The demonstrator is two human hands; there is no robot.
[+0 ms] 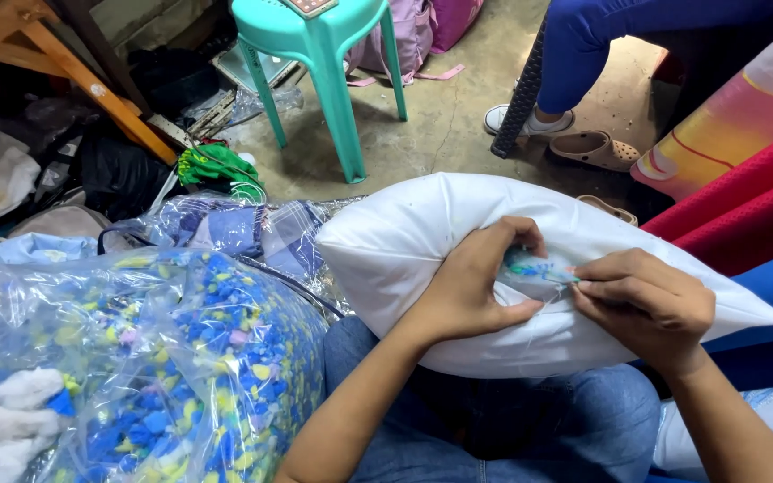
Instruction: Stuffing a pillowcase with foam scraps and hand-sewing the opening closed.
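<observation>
White pillow (422, 241) on the lap, plump, its seam gap showing foam bits.
Left hand (471, 286) grips the opening; right hand (646, 300) pinches its edge (closing looks unfinished).

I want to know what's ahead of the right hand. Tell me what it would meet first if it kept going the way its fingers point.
The right hand points leftward at the gap in the white pillow; it would likely meet the coloured stuffing there first, then the left hand's fingers just beyond, though depth is unclear.
</observation>
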